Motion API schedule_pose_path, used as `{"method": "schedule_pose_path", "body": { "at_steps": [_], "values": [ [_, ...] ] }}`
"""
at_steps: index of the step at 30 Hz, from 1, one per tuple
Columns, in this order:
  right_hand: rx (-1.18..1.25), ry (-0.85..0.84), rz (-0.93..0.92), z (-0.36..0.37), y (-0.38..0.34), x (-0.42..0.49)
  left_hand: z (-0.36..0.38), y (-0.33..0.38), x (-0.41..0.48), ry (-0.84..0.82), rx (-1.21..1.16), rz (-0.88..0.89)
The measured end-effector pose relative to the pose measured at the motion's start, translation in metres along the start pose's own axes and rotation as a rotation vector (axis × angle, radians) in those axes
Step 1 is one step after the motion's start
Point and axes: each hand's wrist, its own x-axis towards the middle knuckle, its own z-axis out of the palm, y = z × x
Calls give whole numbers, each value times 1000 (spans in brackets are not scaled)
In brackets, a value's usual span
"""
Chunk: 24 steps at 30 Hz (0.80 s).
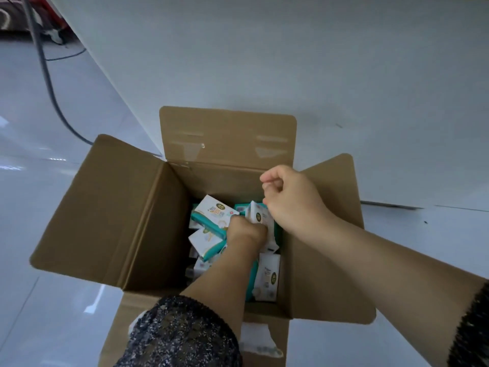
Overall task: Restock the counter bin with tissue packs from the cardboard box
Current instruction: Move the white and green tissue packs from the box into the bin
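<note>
An open cardboard box (111,207) stands on the floor with all its flaps folded out. Inside lie several white-and-teal tissue packs (215,211), jumbled at different angles. My left hand (246,229) is deep in the box, its fingers closed around a pack among the pile. Higher up, near the box's far right rim, my right hand (288,197) has its fingers curled and touches the top of an upright pack (258,214); whether it grips that pack is unclear. The counter bin is not in view.
A white counter front (264,62) rises directly behind the box. Glossy light floor (39,128) spreads to the left, crossed by a dark cable (50,88). Red and dark objects sit at the top left corner.
</note>
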Motion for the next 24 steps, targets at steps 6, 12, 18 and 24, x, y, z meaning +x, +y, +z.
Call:
{"method": "schedule_pose_path", "body": {
  "at_steps": [6,12,18,24],
  "values": [
    [-1,-4,-78,-20,-48,-16,-65,33,-25,21,-136,52],
    [-68,-39,-229,-54,-137,-46,-141,84,-93,4,-246,160],
    [-200,-44,-409,-111,-243,-95,-215,139,-193,18,-343,250],
    [-304,-108,-652,-189,-360,-162,-287,192,-304,50,-348,388]
  ]
}}
